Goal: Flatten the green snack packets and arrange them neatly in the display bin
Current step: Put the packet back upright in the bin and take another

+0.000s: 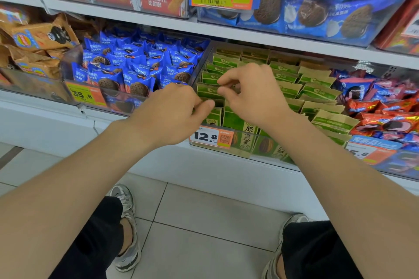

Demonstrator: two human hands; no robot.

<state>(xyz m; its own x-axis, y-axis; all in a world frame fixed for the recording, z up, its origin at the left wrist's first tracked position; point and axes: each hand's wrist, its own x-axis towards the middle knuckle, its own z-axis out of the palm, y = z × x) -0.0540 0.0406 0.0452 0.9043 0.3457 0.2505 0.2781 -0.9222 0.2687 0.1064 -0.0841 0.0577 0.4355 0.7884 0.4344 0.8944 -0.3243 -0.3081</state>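
While most green snack packets already stand in tidy rows inside the display bin, you are working the front-left rows: your right hand pinches one packet's top edge, and your left hand curls beside it, its hold not discernible. Right-front packets lie askew and likely remain to be straightened.
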